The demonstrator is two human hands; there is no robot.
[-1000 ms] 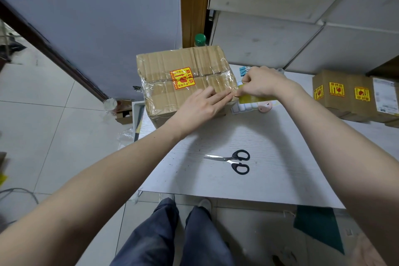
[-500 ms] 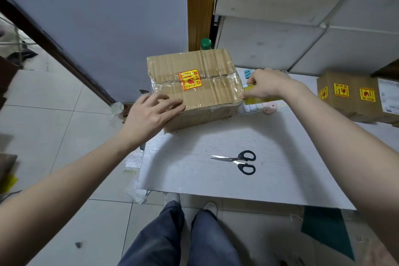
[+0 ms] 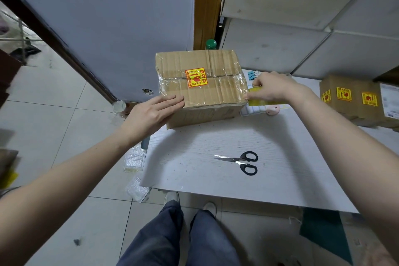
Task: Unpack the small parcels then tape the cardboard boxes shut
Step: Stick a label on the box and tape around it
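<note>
Your right hand [image 3: 272, 88] covers most of the yellow tape roll [image 3: 258, 99] it grips at the right edge of the cardboard box [image 3: 200, 86], so you see only the roll's lower rim, and the white item [image 3: 252, 109] beside it is too hidden to identify. Your left hand [image 3: 154, 112] lies flat, fingers straight, on the box's near-left top corner; the box sits at the far-left corner of the white table [image 3: 216, 140]. Black-handled scissors [image 3: 241, 161] lie apart on the table in front, stickered boxes [image 3: 354, 99] run off the right edge, and a green bottle cap [image 3: 210, 43] peeks over the box.

A red-and-yellow fragile sticker [image 3: 196, 77] with Chinese characters sits atop the cardboard box [image 3: 200, 86]; similar stickers [image 3: 343, 94] mark side boxes [image 3: 356, 101]
</note>
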